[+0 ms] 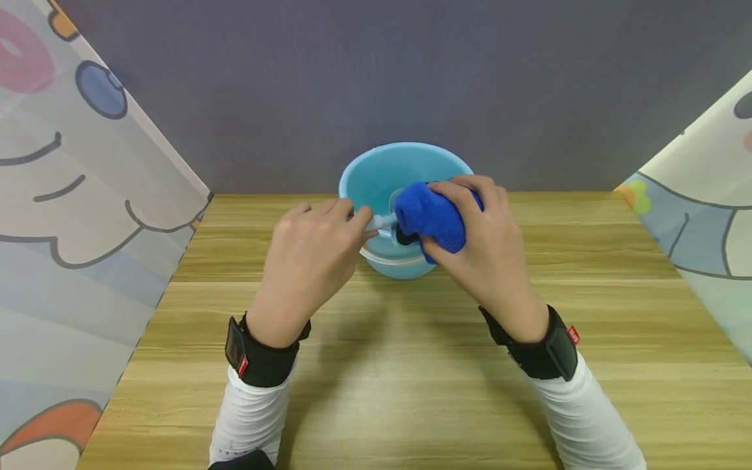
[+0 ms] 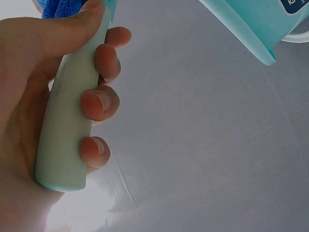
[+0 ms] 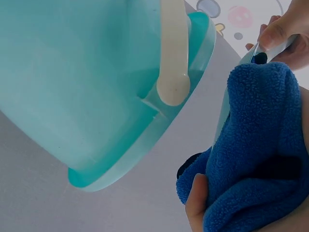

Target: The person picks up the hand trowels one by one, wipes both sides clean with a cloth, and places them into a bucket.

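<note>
My left hand [image 1: 314, 251] grips a pale, tapered handle [image 2: 67, 121], its fingers curled round it. The handle belongs to a light-blue tool whose kind I cannot tell. A bunched blue towel [image 1: 431, 219] covers most of the tool's far end, where a black part and a light-blue edge peek out. My right hand [image 1: 493, 241] holds the towel around that end, thumb below and fingers over the top. Both hands are above the near rim of a light-blue bucket [image 1: 376, 173]. In the right wrist view, the towel [image 3: 263, 125] hangs in folds beside the bucket.
The bucket has a white carrying handle [image 3: 174, 53] and stands on a wood-grain table [image 1: 376, 391], near its back edge. A grey wall [image 1: 411, 78] rises behind. Panels with cartoon prints, a left panel [image 1: 76, 196] and a right panel [image 1: 705, 215], flank the table.
</note>
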{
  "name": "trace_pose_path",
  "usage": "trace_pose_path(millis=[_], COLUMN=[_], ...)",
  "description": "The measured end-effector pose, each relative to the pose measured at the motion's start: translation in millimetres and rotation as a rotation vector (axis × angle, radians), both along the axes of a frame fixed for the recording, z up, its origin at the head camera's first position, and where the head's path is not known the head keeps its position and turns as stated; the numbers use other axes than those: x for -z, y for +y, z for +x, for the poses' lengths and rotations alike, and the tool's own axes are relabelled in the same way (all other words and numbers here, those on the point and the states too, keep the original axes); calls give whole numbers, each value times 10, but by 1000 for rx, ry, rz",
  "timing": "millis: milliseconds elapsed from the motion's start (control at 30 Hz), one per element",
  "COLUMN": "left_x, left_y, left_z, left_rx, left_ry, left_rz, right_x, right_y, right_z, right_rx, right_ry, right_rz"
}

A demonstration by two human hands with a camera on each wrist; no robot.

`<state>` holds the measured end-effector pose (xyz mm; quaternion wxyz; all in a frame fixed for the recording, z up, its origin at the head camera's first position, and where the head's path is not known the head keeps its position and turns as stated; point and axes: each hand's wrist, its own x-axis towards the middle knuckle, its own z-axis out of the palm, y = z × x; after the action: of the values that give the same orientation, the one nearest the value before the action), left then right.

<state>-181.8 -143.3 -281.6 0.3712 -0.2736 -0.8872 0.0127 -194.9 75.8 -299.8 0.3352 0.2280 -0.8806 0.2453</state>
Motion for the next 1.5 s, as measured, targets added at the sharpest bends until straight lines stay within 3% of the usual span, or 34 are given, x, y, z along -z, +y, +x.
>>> trace_pose_path(millis=[433, 800, 1500], left_x=[5, -23, -32], left_y=[-15, -58, -110], left_z=[-4, -20, -27], left_rx=[3, -4, -9], left_ry=[14, 82, 41], left_rz=[19, 57, 74], right_x=[-37, -95, -136], right_y=[50, 107, 244], right_z=[0, -30, -29], right_rx=[-7, 25, 72], right_ry=[19, 32, 1], right_rz=[-67, -93, -169])
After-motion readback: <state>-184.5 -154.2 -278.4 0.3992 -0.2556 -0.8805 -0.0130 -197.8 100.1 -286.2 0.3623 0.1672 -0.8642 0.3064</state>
